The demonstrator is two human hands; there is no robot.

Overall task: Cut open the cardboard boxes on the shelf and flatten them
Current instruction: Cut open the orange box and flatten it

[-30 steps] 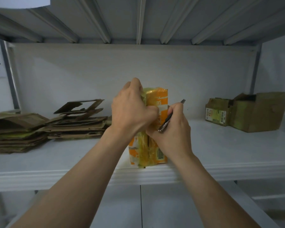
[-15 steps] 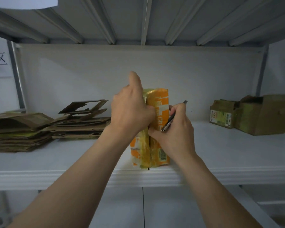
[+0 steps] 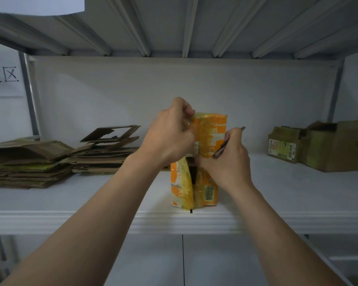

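An orange and yellow taped box (image 3: 210, 131) stands upright near the front edge of the white shelf (image 3: 277, 195). My left hand (image 3: 167, 135) pinches its upper left flap and pulls it aside, so a dark gap shows down the box's middle. My right hand (image 3: 227, 159) holds a slim utility knife (image 3: 227, 142) against its palm, blade end pointing up and right, while its fingers grip the box's right half. The box's middle is hidden behind both hands.
Flattened brown cardboard (image 3: 29, 162) lies stacked at the shelf's left, with a cut-out frame piece (image 3: 110, 134) on top. Two brown boxes (image 3: 322, 145) sit at the back right. A shelf underside (image 3: 184, 23) runs overhead, and a paper sign (image 3: 4, 79) hangs at the left.
My left hand has curled on the box's upper left flap and pulled it left, opening a dark gap down the centre seam. My right hand stays on the right half with the knife.
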